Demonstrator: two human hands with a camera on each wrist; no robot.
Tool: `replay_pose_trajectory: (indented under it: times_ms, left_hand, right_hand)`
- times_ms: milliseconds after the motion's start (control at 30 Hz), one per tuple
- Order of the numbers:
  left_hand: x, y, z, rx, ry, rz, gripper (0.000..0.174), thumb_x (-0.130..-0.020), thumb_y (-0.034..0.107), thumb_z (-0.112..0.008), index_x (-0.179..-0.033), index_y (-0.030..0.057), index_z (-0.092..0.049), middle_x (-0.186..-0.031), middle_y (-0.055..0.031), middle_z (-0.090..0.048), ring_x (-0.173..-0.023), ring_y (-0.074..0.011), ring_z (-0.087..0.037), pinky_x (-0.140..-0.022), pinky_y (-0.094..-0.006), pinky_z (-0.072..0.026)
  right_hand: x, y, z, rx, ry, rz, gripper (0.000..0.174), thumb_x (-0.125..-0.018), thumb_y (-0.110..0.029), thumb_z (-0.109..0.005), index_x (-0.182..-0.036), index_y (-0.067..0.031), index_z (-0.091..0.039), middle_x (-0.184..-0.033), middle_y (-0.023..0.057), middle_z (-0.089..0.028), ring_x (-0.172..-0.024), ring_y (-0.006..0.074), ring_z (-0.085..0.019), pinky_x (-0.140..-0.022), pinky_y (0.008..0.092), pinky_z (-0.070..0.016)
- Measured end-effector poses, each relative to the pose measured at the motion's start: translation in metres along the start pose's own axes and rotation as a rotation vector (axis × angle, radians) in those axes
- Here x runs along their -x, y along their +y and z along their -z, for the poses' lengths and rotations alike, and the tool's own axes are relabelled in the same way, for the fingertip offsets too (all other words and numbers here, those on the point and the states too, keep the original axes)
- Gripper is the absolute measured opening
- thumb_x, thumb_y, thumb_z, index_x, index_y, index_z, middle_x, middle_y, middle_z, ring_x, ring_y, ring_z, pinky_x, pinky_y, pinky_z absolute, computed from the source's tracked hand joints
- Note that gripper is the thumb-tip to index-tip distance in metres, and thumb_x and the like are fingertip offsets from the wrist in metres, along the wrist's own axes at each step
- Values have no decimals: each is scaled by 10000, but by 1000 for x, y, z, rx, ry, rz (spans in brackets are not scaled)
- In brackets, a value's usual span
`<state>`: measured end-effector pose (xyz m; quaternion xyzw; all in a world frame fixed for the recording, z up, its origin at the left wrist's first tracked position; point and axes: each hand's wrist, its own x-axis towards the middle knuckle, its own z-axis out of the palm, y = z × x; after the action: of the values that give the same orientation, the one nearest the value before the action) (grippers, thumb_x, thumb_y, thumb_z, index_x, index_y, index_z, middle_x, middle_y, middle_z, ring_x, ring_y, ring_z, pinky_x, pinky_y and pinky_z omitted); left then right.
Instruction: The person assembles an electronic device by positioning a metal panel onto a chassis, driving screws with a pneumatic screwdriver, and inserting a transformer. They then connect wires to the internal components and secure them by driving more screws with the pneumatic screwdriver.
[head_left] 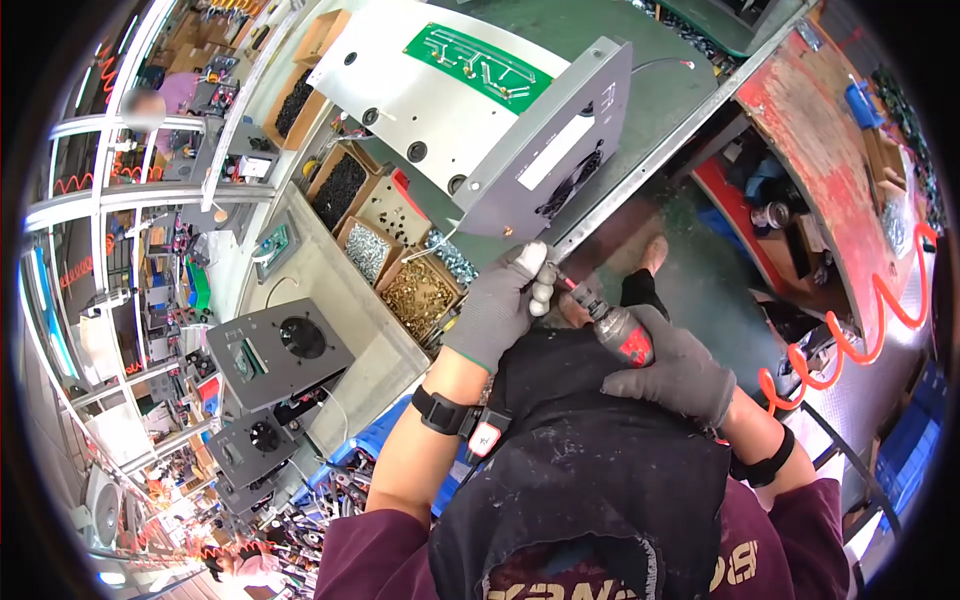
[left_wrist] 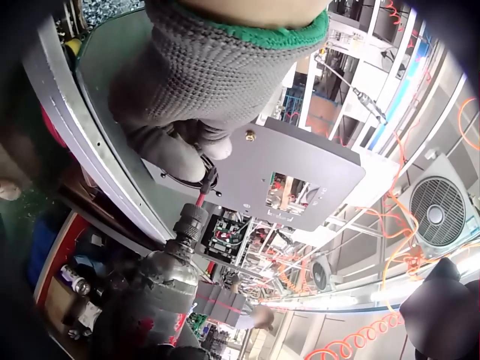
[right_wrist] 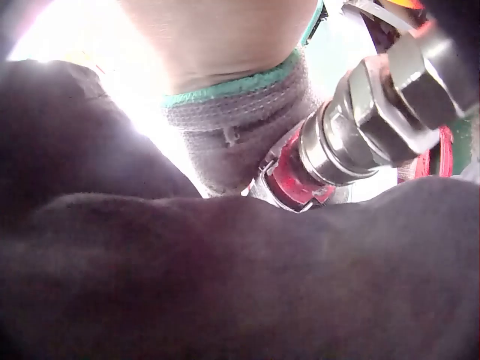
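Screwdriver, just one, two grey-gloved hands

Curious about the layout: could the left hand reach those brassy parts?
Probably yes: the brassy parts lie uncovered near the left hand, though its fingers look busy at the driver bit.

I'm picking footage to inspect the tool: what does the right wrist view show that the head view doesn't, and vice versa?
Only the right wrist view shows the metal hex fittings on the red-marked tool. Only the head view shows the green circuit-patterned board and brass-coloured parts. Both show the tool and the gloved right hand.
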<state>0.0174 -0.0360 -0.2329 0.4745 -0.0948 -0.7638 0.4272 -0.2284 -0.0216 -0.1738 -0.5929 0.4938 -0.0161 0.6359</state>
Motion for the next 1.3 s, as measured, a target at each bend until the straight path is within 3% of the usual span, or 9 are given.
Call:
replay_pose_trajectory:
  times_ms: [133, 533, 633, 700, 900, 967, 1033, 1133, 1300]
  left_hand:
    - [-6, -2, -24, 112, -50, -2, 300, -934, 260, -581, -1049, -16, -560, -703, -15, -519, -565, -89, -434, -482, -208, -351]
    - [-30, 0, -45, 140, -81, 113, 386, -922, 328, -583, -1035, -40, -557, -680, -16, -517, -534, -85, -424, -483, -220, -362]
    - [-35, -2, -51, 95, -107, 42, 410, -914, 335, -594, -1048, -51, -555, -679, -20, -512, -547, -88, -445, -489, -222, -372]
    - [-37, -1, -54, 69, -124, 21, 426, -911, 338, -599, -1059, -58, -552, -680, -20, -511, -553, -88, -452, -492, -221, -376]
    - [-44, 5, -64, -117, -156, 79, 483, -915, 375, -584, -1085, -76, -551, -675, -17, -511, -557, -83, -462, -491, -208, -375]
    - [-47, 8, -69, -147, -154, 59, 499, -929, 398, -555, -1085, -76, -553, -672, -16, -514, -551, -79, -463, -487, -203, -373]
    - [-50, 11, -73, -87, -174, 257, 563, -959, 459, -465, -1116, -75, -551, -672, -14, -528, -535, -71, -465, -477, -200, -373]
    - [-54, 6, -71, -239, -205, 237, 640, -968, 512, -388, -1181, -76, -522, -676, -13, -541, -520, -70, -469, -473, -202, -376]
    - [-36, 13, -64, -510, -96, 221, 439, -975, 296, -442, -1224, -63, -489, -724, -2, -536, -566, -59, -478, -476, -184, -385]
  right_hand:
    - [3, 3, 4, -34, 33, 3, 834, -698, -400, -788, -1362, -108, -378, -994, 221, -630, -960, 390, -602, -835, 401, -466]
    - [6, 14, 19, -83, 83, 10, 763, -720, -369, -781, -1323, -75, -417, -963, 209, -635, -916, 344, -626, -804, 382, -474]
    - [5, 17, 25, -153, 75, 9, 736, -728, -352, -780, -1298, -39, -434, -962, 160, -636, -885, 276, -629, -788, 350, -476]
    - [4, 18, 27, -487, 18, 70, 690, -735, -326, -782, -1255, -8, -458, -947, 82, -609, -838, 181, -588, -754, 314, -473]
    - [2, 23, 43, -630, -94, -44, 564, -723, -274, -797, -1146, -32, -512, -908, 26, -517, -796, 106, -498, -707, 284, -444]
    - [1, 24, 46, -562, -63, -27, 576, -731, -277, -789, -1161, -19, -506, -910, 40, -547, -806, 115, -521, -719, 288, -457]
    - [-3, 28, 46, -496, -33, -9, 587, -740, -280, -782, -1176, -5, -500, -911, 54, -577, -816, 125, -544, -732, 291, -469]
    - [-19, 29, 54, -410, 208, 163, 557, -734, -289, -780, -1144, -20, -515, -912, 80, -593, -836, 125, -560, -748, 300, -473]
    - [-34, 8, 87, -276, 291, 102, 538, -725, -334, -772, -1085, -25, -517, -890, 111, -605, -863, 192, -589, -781, 330, -467]
